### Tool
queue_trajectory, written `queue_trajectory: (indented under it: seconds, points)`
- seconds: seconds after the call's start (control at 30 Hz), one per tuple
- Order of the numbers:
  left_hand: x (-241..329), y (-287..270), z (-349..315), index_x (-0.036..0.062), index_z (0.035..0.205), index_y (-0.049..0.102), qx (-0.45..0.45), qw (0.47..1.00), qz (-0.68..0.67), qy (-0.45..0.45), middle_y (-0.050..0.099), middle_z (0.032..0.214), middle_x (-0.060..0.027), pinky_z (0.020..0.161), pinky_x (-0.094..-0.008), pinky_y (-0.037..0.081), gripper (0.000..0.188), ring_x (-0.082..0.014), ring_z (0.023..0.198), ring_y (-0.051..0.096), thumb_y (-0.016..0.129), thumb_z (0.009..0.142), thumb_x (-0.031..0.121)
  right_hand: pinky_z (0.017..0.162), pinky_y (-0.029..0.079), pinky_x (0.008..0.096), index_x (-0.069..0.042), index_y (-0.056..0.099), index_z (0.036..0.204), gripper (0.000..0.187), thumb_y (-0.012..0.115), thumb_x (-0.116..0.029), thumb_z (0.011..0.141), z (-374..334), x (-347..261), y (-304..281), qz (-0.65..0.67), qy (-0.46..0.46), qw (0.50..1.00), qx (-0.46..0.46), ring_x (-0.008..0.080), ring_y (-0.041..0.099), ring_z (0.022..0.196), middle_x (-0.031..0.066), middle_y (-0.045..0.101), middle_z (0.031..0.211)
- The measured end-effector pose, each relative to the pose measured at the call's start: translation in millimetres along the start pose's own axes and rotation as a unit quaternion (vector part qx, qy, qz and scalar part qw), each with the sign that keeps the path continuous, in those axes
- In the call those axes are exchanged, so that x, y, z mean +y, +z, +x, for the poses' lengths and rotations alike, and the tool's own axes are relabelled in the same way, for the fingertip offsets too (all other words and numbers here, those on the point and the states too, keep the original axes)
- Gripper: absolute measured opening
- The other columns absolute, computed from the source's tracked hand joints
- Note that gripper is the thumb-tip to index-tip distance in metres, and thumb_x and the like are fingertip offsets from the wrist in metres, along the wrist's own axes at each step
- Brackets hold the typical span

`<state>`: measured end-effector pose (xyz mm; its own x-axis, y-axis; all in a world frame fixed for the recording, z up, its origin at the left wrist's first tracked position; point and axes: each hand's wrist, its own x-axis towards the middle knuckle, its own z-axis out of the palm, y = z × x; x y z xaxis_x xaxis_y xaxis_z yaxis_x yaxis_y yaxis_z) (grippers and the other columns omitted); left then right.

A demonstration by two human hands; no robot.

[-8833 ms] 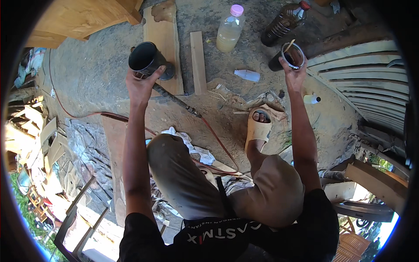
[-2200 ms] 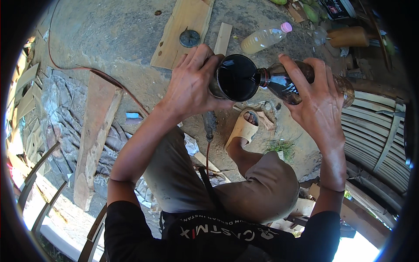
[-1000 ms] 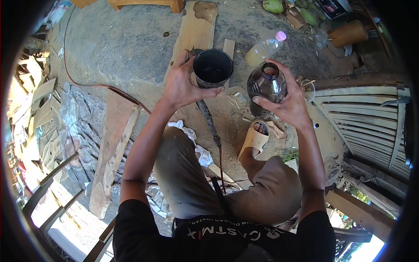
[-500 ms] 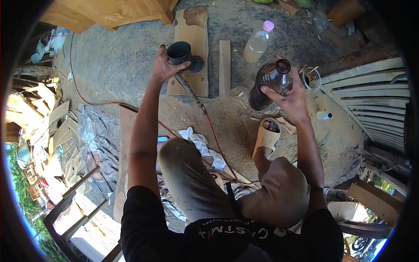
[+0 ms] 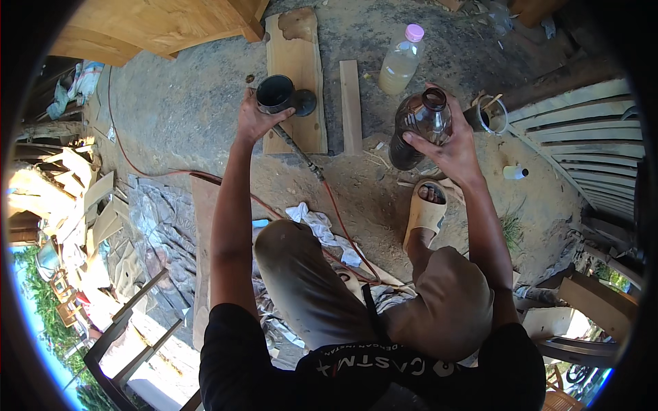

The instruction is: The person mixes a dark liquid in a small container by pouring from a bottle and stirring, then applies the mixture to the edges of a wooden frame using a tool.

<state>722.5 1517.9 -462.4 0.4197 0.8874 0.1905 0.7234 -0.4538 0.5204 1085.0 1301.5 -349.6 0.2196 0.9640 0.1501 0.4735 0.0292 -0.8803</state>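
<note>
Dusty ground (image 5: 370, 205); narrow wooden strip (image 5: 351, 106) taken as landmark. Left hand (image 5: 259, 123) grips a dark cup (image 5: 275, 103) left of the strip, open mouth up. Right hand (image 5: 449, 147) is wrapped round an uncapped dark brown bottle (image 5: 408, 133), right of the strip. Bottle's long axis slants: base nearer the strip than neck. Cup and bottle well apart, strip between; right hand nearer the pink-capped bottle (image 5: 399, 65), right of strip.

The cup (image 5: 275, 94) is coloured black, the bottle (image 5: 409, 120) dark brown — the tan plank (image 5: 296, 60) is blotched brown, the hose (image 5: 334, 207) tinted red.
</note>
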Motion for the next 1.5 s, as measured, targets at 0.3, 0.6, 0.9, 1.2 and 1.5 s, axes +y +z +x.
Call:
queue_trajectory:
  seconds: [0.3,0.6,0.9,1.2,1.5]
  points:
    - [-18,0,27,0.0040,0.111,0.077,0.054,0.998,-0.006,-0.024,0.069,0.106,-0.0203,0.095,-0.0444,0.055,0.069,-0.0353,0.103,0.066,0.094,0.064,0.051,0.105,0.054,0.0369,-0.008,0.048,0.152,0.085,0.091,-0.011,0.079,3,-13,7,0.027,0.027,0.999,-0.029,0.0184,0.064,0.119,0.0101,0.065,0.131]
    - [-38,20,52,-0.0013,0.115,0.075,-0.008,0.998,0.010,-0.056,0.068,0.112,-0.0215,0.100,-0.0430,0.054,0.079,-0.0344,0.108,0.068,0.095,0.065,0.056,0.109,0.051,0.0386,-0.009,0.048,0.152,0.086,0.091,-0.010,0.078,-4,-9,4,0.021,0.021,0.999,-0.035,0.0203,0.063,0.122,0.0109,0.064,0.133]
    - [-34,-3,33,-0.0022,0.126,0.067,0.096,0.977,-0.132,-0.138,0.065,0.109,-0.0152,0.096,-0.0383,0.051,0.063,-0.0303,0.107,0.065,0.077,0.090,0.048,0.110,0.050,0.0401,-0.008,0.045,0.152,0.089,0.093,-0.016,0.078,-5,-8,6,0.015,0.027,0.999,-0.033,0.0229,0.061,0.126,0.0137,0.062,0.136]
    - [167,-61,-25,-0.0037,0.133,0.064,-0.013,0.668,-0.725,-0.166,0.068,0.119,-0.0088,0.104,-0.0315,0.054,0.031,-0.0195,0.115,0.067,0.056,0.109,0.013,0.102,0.056,0.0439,-0.006,0.047,0.144,0.083,0.092,-0.025,0.076,3,-28,28,-0.058,-0.044,0.996,-0.057,0.0332,0.069,0.117,0.0197,0.067,0.129]
    - [237,-60,-24,-0.0032,0.135,0.062,-0.064,0.805,-0.583,-0.091,0.066,0.134,-0.0158,0.116,-0.0367,0.041,0.036,-0.0238,0.131,0.060,0.044,0.113,0.019,0.084,0.059,0.0514,-0.005,0.048,0.139,0.078,0.085,-0.036,0.077,14,-54,40,-0.161,-0.062,0.979,-0.107,0.0451,0.072,0.097,0.0270,0.069,0.111]
